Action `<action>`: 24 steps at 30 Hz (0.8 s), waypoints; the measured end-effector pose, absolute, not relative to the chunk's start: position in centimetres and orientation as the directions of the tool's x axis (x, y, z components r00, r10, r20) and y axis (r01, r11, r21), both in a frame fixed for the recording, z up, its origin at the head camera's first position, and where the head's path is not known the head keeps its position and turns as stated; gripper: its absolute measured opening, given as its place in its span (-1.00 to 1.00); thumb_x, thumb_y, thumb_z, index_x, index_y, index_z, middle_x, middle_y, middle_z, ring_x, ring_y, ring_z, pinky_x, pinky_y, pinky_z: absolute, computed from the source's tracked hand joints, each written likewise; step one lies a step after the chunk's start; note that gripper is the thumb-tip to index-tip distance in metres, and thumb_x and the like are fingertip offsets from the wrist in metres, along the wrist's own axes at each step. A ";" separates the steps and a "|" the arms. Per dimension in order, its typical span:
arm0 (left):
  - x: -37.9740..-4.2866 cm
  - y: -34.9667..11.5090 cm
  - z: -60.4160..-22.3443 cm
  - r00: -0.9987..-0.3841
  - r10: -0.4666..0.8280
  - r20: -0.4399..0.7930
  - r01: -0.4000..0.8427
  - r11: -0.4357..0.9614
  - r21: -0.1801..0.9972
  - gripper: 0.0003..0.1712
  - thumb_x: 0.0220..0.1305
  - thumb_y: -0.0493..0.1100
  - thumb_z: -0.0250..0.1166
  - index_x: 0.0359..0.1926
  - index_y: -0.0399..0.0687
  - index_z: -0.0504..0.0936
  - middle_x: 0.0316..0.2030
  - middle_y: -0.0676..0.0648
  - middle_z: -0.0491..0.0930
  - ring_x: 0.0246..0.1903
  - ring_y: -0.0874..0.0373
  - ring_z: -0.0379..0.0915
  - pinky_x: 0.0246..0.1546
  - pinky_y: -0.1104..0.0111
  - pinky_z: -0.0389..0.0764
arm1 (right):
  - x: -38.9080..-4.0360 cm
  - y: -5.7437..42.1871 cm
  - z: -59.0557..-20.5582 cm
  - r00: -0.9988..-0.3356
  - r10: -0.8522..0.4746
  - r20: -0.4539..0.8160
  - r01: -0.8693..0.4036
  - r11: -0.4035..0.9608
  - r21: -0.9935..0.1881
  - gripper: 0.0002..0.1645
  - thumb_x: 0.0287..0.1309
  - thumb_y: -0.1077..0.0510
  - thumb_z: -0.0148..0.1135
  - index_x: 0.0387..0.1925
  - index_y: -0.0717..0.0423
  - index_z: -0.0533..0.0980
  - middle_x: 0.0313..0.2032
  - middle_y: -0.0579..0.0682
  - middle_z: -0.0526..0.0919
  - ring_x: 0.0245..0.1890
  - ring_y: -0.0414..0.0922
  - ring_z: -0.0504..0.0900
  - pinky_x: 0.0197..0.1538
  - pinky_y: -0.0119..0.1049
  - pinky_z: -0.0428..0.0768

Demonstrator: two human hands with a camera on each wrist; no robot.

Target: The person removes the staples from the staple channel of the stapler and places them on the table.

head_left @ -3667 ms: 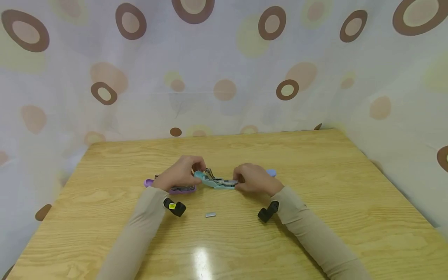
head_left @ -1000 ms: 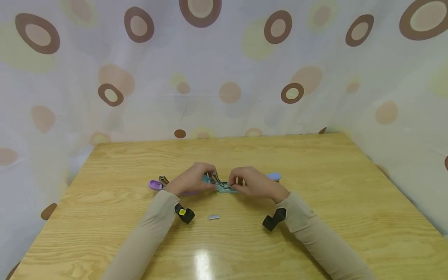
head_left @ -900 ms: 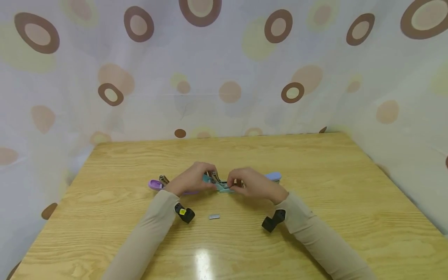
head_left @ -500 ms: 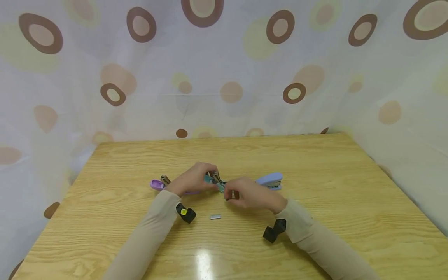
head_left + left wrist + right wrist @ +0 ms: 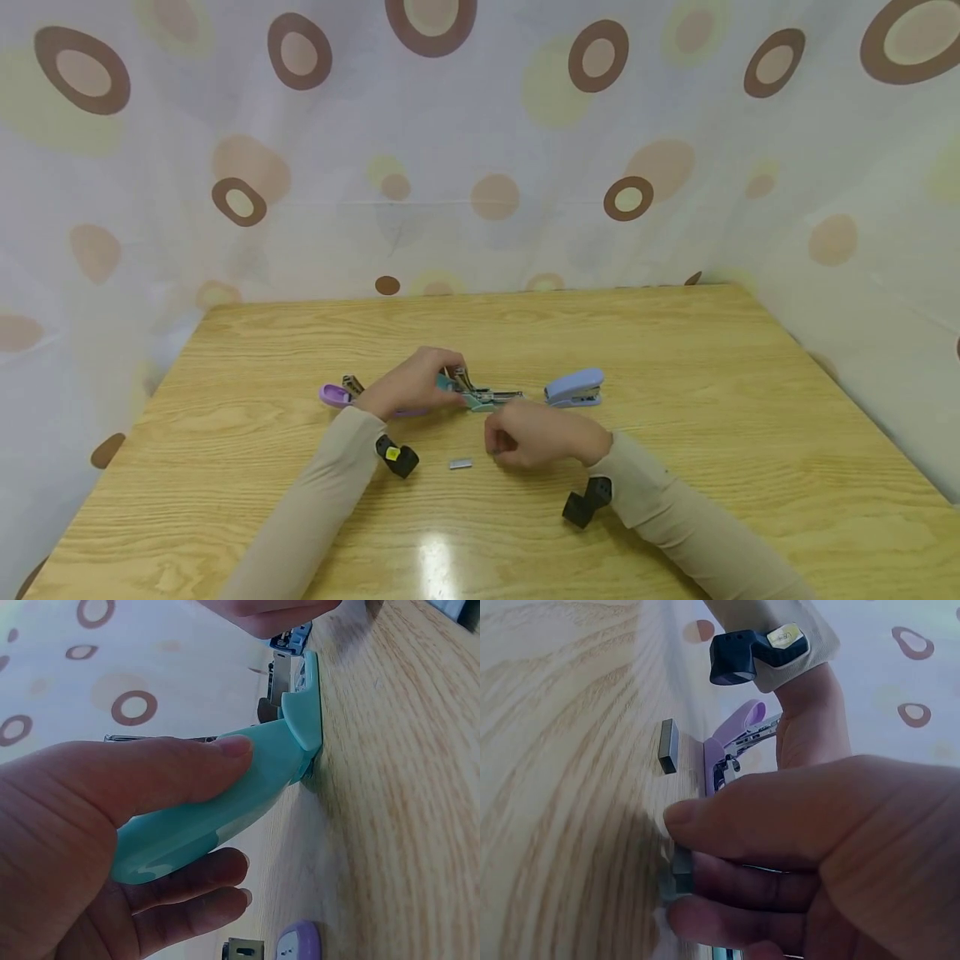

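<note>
My left hand [image 5: 416, 383] grips the raised top cover of a teal stapler [image 5: 202, 802], its thumb along the cover. The stapler's metal magazine [image 5: 498, 397] lies exposed on the teal base. In front of that base, my right hand [image 5: 543, 433] is low over the table. The right wrist view shows a short grey strip of staples [image 5: 682, 870] between its thumb and fingers, close to the wood. Another staple strip [image 5: 461, 463] lies on the table just left of the right hand.
A purple stapler [image 5: 335, 395] stands opened behind the left wrist, partly hidden by it. To the right is a closed blue stapler [image 5: 574, 388]. All are on the wooden table [image 5: 675, 375], which has a patterned cloth [image 5: 480, 250] behind it.
My right hand has left the teal stapler's magazine and come toward the front edge and down to the table, uncovering the magazine and the blue stapler. My left hand stays on the cover.
</note>
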State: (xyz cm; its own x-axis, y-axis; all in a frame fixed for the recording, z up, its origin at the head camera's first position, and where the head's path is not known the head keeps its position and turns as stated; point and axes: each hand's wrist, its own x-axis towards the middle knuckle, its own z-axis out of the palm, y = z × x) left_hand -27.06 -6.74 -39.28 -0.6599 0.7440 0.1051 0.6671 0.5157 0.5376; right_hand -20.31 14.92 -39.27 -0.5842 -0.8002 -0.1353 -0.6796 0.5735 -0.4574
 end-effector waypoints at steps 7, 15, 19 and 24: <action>-27.0 -6.7 -39.2 -0.661 0.743 0.102 0.664 0.516 0.541 -0.81 0.12 -0.15 0.43 -0.27 -0.03 0.60 -0.30 0.04 0.62 -0.22 0.17 0.51 -0.13 0.27 0.55 | -19.9 14.8 -38.8 -0.565 -0.808 -0.166 -0.692 0.574 -0.437 -0.91 0.09 0.31 0.29 -0.38 0.09 0.56 -0.46 -0.18 0.58 -0.49 -0.41 0.43 -0.36 -0.55 0.45; -27.1 -6.6 -39.0 -0.671 0.737 0.082 0.652 0.535 0.537 -0.79 0.13 -0.12 0.42 -0.24 -0.02 0.59 -0.27 0.05 0.61 -0.21 0.18 0.49 -0.13 0.31 0.52 | -20.1 15.2 -38.5 -0.564 -0.810 -0.163 -0.679 0.567 -0.467 -0.92 0.19 0.27 0.24 -0.26 0.13 0.52 -0.49 -0.17 0.48 -0.51 -0.37 0.36 -0.36 -0.52 0.39; -27.1 -6.4 -38.7 -0.673 0.735 0.082 0.650 0.535 0.540 -0.72 0.12 -0.11 0.44 -0.18 -0.06 0.58 -0.23 0.03 0.60 -0.20 0.19 0.47 -0.11 0.30 0.51 | -20.4 16.0 -38.5 -0.575 -0.810 -0.120 -0.685 0.556 -0.470 -0.92 0.22 0.24 0.22 -0.24 0.12 0.53 -0.47 -0.16 0.51 -0.50 -0.35 0.38 -0.36 -0.50 0.41; -26.5 -6.5 -38.4 -0.673 0.725 0.147 0.669 0.512 0.539 -0.64 0.10 -0.11 0.45 -0.14 -0.17 0.58 -0.19 -0.02 0.55 -0.10 0.05 0.45 0.00 0.19 0.49 | -20.5 17.1 -38.9 -0.598 -0.800 -0.050 -0.682 0.541 -0.492 -0.90 0.24 0.29 0.14 -0.23 0.12 0.54 -0.46 -0.18 0.50 -0.52 -0.38 0.35 -0.38 -0.48 0.42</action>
